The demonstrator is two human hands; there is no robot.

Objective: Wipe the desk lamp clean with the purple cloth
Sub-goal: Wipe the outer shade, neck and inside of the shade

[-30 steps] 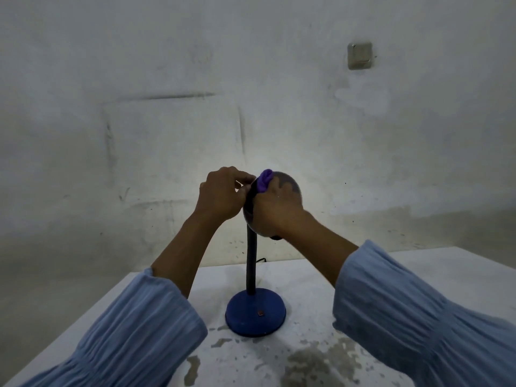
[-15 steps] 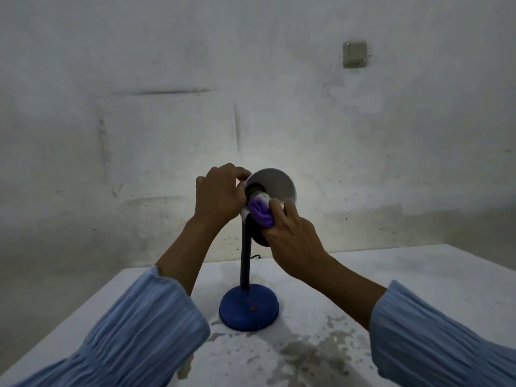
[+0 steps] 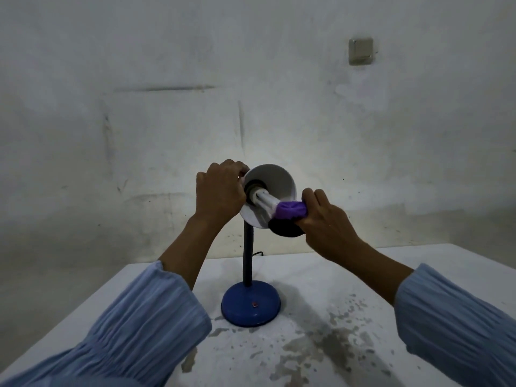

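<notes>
Lamp (image 3: 268,191) is seen at the centre of the frame, its blue base (image 3: 250,303) planted on the stained white table (image 3: 349,317) and its dark neck (image 3: 247,255) rising upright. The white shade (image 3: 279,180) is gripped at its left rim by the left hand (image 3: 217,191), fingers curled over the edge. The purple cloth (image 3: 290,209) is pinched in the right hand (image 3: 326,222), bunched against the tip of the white bulb (image 3: 264,201). A wall switch (image 3: 360,51) is seen at upper right.

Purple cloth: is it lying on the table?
No, the right hand holds the cloth at the tip of the lamp's bulb, well above the table.
</notes>
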